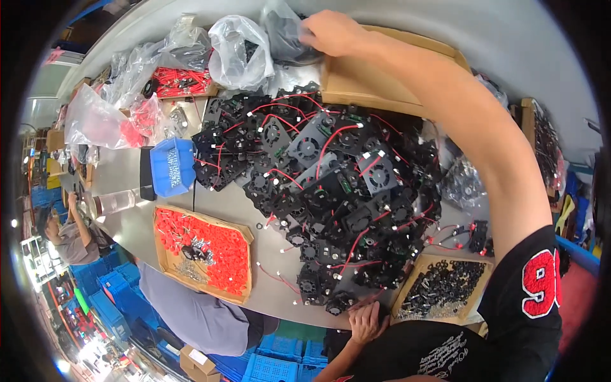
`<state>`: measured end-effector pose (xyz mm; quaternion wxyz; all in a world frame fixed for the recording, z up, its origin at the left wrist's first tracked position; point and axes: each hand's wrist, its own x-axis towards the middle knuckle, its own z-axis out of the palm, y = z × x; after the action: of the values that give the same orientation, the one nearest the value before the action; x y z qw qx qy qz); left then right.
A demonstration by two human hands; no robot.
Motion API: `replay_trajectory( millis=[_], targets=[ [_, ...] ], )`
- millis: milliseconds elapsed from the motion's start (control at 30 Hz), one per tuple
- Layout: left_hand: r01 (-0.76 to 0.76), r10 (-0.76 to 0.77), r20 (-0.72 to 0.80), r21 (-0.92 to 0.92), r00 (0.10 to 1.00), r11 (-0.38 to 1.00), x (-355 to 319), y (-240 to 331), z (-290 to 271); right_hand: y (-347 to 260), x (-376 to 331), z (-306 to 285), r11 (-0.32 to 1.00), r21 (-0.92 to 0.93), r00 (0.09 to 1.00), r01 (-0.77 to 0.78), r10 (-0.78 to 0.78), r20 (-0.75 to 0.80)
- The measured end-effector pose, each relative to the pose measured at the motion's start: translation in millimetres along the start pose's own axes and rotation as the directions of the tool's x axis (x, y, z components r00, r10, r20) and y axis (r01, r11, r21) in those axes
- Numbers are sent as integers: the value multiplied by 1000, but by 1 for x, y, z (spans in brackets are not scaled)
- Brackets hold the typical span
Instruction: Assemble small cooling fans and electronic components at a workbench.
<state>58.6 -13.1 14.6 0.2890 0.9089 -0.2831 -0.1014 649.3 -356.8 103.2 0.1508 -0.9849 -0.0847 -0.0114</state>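
Observation:
My right arm stretches across the table to the far side. There my right hand (pixel 332 33), slightly blurred, has its fingers closed at the edge of a clear plastic bag (pixel 285 39) with dark contents. At the table's near edge rests my left hand (pixel 365 323), its fingers loosely bent and thumb apart, with nothing plain to see in it. Just beyond it lies a wide heap of black fan units (pixel 318 143) with red wires and white connectors. The nearest small black fan (pixel 340 302) sits beside my left fingertips.
An open cardboard tray (pixel 375 86) stands behind the heap. Left of it are a blue bin (pixel 172 169) and a carton of red parts (pixel 203 251). A box of small black parts (pixel 442 290) is near right. Another person's grey-clothed body (pixel 194 309) is at the near left edge.

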Motion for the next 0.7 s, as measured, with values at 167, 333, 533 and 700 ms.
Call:
replay_trajectory(
  millis=[167,333,533,700],
  targets=[
    [12,-12,4,104,1000,995,3,4,-12,2,0,-41,990,-120,974,79,-102,-202],
    [-22,39,-91,179,995,984,3,4,-8,55,-55,-71,942,-320,913,-104,-38,-407],
    [-24,28,-56,77,998,997,9,10,-26,103,-244,-85,504,151,523,-850,778,348],
    [-239,240,-6,-133,971,962,45,26,-52,78,-305,-119,520,254,525,-815,849,-51]
  ],
)
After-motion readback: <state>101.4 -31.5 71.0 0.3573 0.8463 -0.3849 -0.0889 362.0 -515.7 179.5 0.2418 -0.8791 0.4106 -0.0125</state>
